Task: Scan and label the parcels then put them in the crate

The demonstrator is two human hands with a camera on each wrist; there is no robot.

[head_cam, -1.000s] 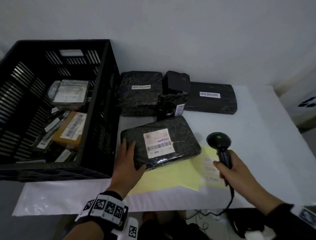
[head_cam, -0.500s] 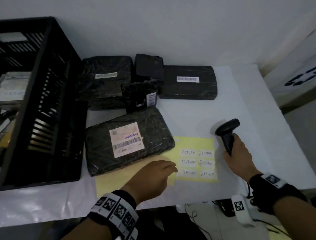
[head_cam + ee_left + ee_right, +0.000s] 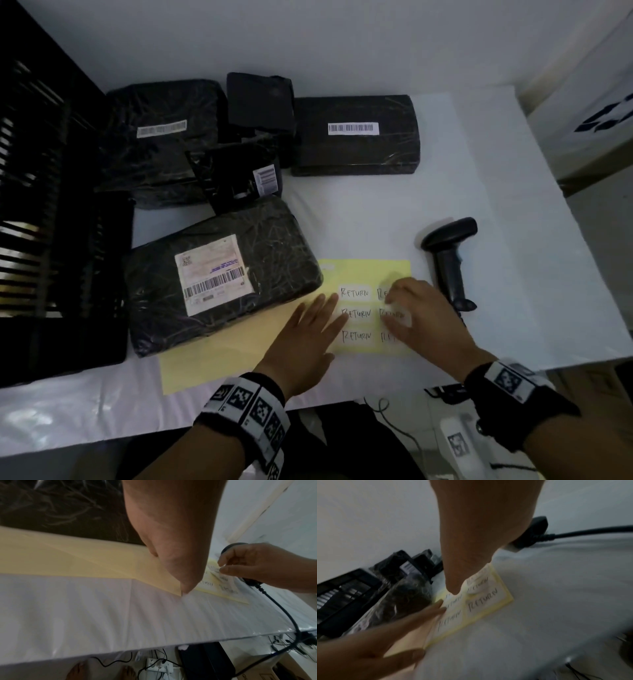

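Observation:
A black-wrapped parcel [image 3: 219, 274] with a white shipping label lies beside the black crate [image 3: 51, 212]. To its right is a yellow sheet [image 3: 363, 270] of white RETURN labels. My left hand [image 3: 317, 325] lies flat with straight fingers on the sheet's left part and holds it down. My right hand [image 3: 407, 308] is over the right column of labels; thumb and forefinger pinch one RETURN label [image 3: 477, 585], whose edge curls up off the sheet. The black scanner [image 3: 448, 260] lies on the table, right of that hand, with nothing holding it.
Behind the near parcel lie more black parcels: a large one [image 3: 164, 137], a flat one [image 3: 356, 133] with a barcode strip, and two small ones [image 3: 260, 102] [image 3: 239, 174]. The scanner's cable [image 3: 283, 609] runs over the table's front edge. A white box [image 3: 589, 113] stands at the right.
My right hand has laid the scanner on the table and gone to the label sheet. My left hand left the near parcel and now presses on the sheet. The view has swung right.

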